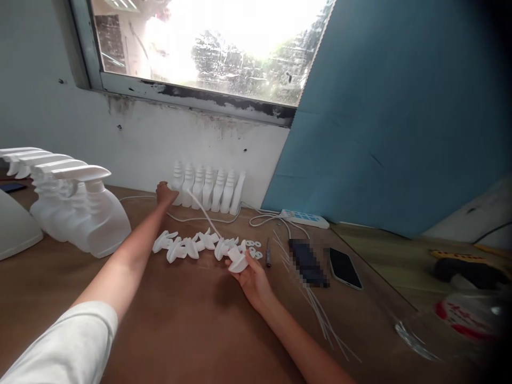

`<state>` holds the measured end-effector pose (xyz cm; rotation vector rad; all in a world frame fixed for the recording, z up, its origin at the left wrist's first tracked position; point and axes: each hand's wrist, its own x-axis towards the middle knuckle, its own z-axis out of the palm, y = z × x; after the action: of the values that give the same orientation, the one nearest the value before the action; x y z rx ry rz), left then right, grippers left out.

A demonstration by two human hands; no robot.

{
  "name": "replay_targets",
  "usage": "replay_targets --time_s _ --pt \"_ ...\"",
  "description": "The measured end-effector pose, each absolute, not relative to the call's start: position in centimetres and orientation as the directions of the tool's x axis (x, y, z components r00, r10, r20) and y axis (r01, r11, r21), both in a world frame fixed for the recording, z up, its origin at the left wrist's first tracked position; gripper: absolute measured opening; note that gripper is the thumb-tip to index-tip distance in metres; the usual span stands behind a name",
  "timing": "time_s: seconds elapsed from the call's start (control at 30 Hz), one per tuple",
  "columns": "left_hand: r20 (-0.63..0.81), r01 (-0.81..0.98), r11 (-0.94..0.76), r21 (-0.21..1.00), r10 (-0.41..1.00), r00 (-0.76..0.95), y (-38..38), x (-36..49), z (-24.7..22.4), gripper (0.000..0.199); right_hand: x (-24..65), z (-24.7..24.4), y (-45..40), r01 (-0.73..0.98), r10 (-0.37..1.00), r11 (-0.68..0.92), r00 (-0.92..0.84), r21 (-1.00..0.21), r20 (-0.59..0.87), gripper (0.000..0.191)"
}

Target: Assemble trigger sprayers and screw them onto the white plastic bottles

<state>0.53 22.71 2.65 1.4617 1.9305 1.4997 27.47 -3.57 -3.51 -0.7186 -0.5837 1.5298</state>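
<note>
My right hand point(254, 280) is closed on a white spray head point(238, 260), from which a thin white tube point(205, 214) rises up and to the left. At the back, my left hand point(166, 194) reaches to the left end of a row of white bottles point(208, 189) by the wall. Its fingers are partly hidden, so its grip is unclear. More white spray heads point(176, 248) lie in a line between my arms. Small white rings point(256, 253) lie right of them.
Assembled white spray bottles point(106, 224) stand at the left. A screwdriver point(268, 256), a pixelated dark object point(308, 263), a phone point(346, 268), loose thin tubes point(320, 314) and a power strip point(306, 218) with cables are on the right. A clear plastic container point(444, 320) stands lower right.
</note>
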Motion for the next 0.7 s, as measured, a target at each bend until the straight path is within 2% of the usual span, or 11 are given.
replay_targets --time_s 0.2,0.27,0.37,0.43,0.53,0.6,0.7 --pt "0.276 0.568 0.011 0.823 0.866 -0.418 23.8 0.8 1.5 0.037 27.6 -3.4 -3.5 -0.722 0.997 -0.064 -0.019 -0.689 -0.072 0.019" --pt "0.311 0.584 0.011 0.812 0.837 -0.449 22.8 0.8 1.7 0.035 27.7 -3.3 -3.5 -0.724 0.998 -0.061 -0.045 -0.687 -0.041 0.022" --pt "0.437 0.637 -0.049 0.769 0.768 -0.469 19.9 0.6 2.5 0.042 28.6 -2.8 -3.1 -0.709 1.0 -0.015 -0.017 -0.705 -0.004 0.026" --pt "0.564 0.704 -0.147 0.695 0.718 -0.407 17.0 0.6 3.3 0.045 29.9 -2.1 -2.7 -0.702 0.998 0.055 0.048 -0.71 0.03 0.028" --pt "0.749 0.808 -0.338 0.482 0.637 -0.18 11.8 0.6 4.2 0.044 32.9 -0.8 -1.9 -0.665 0.977 0.201 0.188 -0.719 0.099 0.025" --pt "0.795 0.838 -0.414 0.355 0.606 -0.038 8.0 0.3 4.3 0.04 35.1 0.0 -1.7 -0.602 0.941 0.315 0.301 -0.734 0.156 0.025" --pt "0.786 0.841 -0.476 0.256 0.609 0.105 3.1 -0.4 3.8 0.038 37.9 1.0 -1.6 -0.521 0.874 0.443 0.432 -0.729 0.223 0.026"
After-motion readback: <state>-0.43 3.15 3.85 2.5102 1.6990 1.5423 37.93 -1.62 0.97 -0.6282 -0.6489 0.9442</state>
